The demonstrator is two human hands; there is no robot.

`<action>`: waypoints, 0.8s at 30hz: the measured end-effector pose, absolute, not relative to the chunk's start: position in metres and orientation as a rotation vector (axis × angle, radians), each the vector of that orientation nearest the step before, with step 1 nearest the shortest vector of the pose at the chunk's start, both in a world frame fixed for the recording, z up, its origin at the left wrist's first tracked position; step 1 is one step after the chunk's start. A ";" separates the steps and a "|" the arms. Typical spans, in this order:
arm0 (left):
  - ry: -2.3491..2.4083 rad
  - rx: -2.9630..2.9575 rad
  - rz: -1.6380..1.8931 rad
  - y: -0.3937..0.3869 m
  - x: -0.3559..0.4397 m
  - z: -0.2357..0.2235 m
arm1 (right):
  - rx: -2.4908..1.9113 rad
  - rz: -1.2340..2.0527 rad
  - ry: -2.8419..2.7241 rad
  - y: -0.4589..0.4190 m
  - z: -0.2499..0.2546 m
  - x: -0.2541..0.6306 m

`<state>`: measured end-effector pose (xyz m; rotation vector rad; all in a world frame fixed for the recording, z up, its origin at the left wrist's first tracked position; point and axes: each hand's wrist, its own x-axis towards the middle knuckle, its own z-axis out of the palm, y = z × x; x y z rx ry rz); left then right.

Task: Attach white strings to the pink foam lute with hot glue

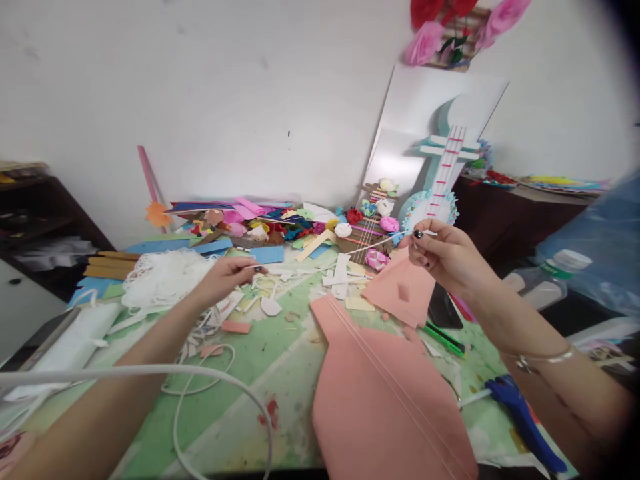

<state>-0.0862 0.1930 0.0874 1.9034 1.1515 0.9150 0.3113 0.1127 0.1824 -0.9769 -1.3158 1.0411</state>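
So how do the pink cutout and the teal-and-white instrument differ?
The pink cutout lies flat; the teal-and-white instrument stands propped against a white board. The cutout is plain pink; the instrument has teal sides and a decorated rim. Pink bars cross the instrument's neck; the cutout shows none. Both have thin lengthwise strings.

Before you: salmon-pink cutout (380, 400) with pale stripes, green-and-white mottled tabletop (240, 413), blue glue gun (525, 423), turquoise-and-white paper lute (440, 160) with magenta bars.
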 end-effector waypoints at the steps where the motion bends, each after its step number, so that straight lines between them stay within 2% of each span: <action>1: 1.203 1.886 0.934 0.194 -0.101 0.092 | -1.033 1.009 -1.308 0.122 0.177 0.318; 8: 1.215 1.741 0.692 0.191 -0.173 0.097 | -1.307 0.970 -1.331 0.160 0.146 0.333; 12: 1.281 1.697 0.713 0.186 -0.194 0.089 | -1.333 1.064 -1.356 0.167 0.147 0.319; 18: 1.417 1.574 0.951 0.176 -0.219 0.087 | -1.241 1.198 -1.509 0.176 0.156 0.260; 24: 1.529 1.280 1.499 0.169 -0.244 0.094 | -1.112 1.346 -1.688 0.177 0.164 0.190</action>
